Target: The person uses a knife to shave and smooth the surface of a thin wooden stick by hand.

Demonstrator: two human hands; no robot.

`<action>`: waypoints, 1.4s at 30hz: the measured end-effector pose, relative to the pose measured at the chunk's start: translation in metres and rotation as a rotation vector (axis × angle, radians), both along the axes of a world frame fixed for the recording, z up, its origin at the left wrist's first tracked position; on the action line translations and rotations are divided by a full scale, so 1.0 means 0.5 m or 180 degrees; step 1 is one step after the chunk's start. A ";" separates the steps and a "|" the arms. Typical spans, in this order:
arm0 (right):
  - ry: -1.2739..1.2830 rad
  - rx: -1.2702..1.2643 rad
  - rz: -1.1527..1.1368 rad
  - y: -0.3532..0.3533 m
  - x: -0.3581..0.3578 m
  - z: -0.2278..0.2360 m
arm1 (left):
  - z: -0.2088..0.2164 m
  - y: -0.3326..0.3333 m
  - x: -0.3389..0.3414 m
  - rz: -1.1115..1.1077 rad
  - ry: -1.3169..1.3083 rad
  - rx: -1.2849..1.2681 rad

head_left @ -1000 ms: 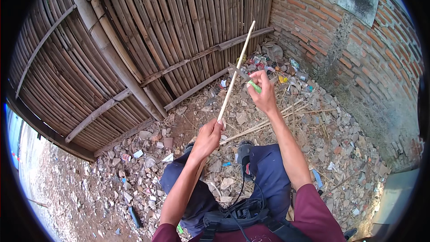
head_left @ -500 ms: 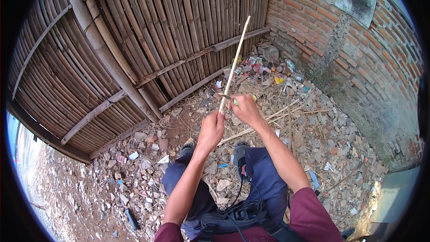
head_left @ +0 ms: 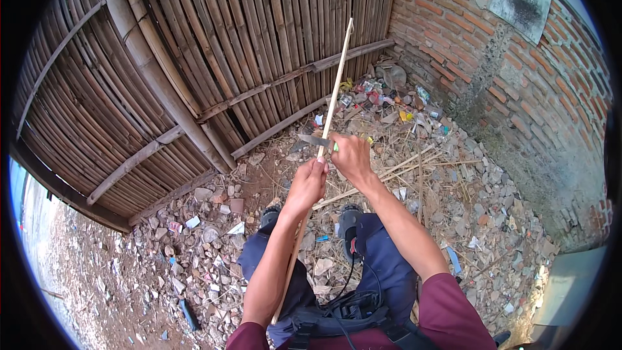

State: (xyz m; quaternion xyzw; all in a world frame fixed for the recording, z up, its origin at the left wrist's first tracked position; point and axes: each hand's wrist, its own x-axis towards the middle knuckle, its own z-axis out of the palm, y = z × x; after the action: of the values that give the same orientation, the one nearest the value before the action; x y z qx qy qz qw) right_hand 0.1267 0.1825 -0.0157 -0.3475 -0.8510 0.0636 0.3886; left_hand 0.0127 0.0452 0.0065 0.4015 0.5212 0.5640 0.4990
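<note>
Nearest you, your left hand (head_left: 307, 185) has its grip closed round the long pale strip (head_left: 336, 94), seemingly to steady it with its far length left free; just beyond and to the right, your right hand (head_left: 351, 155) has its grip wrapped round the green-handled knife (head_left: 315, 140), laid across the strip close to that support, probably for control. The strip looks slim, straight and woody, the knife flat and metallic, and past them spread angular rubble (head_left: 210, 236), then the slatted bamboo fence (head_left: 272, 32) far left and the coarse brick wall (head_left: 447, 32) far right.
</note>
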 end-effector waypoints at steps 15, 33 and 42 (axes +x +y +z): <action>0.0678 -0.0253 -0.0883 0.121 0.042 0.023 | 0.025 -0.063 0.029 -0.0407 -0.0222 -0.0274; 0.0166 0.0080 0.0009 -0.014 0.009 0.035 | 0.030 -0.012 0.036 0.1132 0.2427 0.0629; 0.0310 0.0219 -0.0210 -0.018 0.006 0.041 | 0.034 -0.018 0.071 0.1464 0.2982 0.0491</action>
State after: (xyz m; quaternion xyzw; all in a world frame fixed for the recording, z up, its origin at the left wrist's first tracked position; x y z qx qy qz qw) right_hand 0.1297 0.1734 0.0048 -0.3583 -0.8209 0.0382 0.4431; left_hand 0.0480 0.0361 0.0235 0.5214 0.7201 0.4557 0.0450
